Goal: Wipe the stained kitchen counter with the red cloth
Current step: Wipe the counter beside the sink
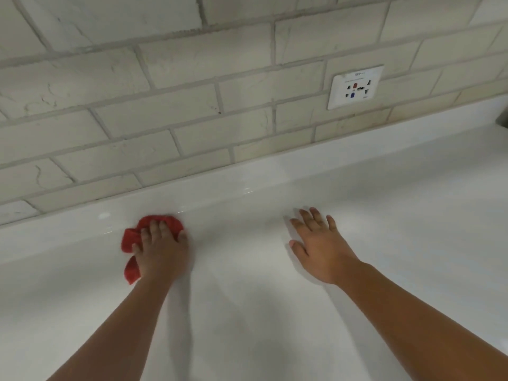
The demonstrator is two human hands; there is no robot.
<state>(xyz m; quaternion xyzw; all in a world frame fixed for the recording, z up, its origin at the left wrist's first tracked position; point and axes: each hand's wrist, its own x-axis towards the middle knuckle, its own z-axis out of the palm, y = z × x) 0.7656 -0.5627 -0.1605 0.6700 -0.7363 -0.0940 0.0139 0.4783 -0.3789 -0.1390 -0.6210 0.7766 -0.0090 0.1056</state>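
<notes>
White counter (275, 312), bunched red cloth (132, 240).

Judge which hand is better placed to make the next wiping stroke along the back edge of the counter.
Left. The left hand already presses the red cloth on the counter near the back edge; the right hand lies flat, empty, apart from the cloth.

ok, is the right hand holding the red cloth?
No, the red cloth is bunched under the left hand, while the right hand lies open and flat on the counter.
</notes>
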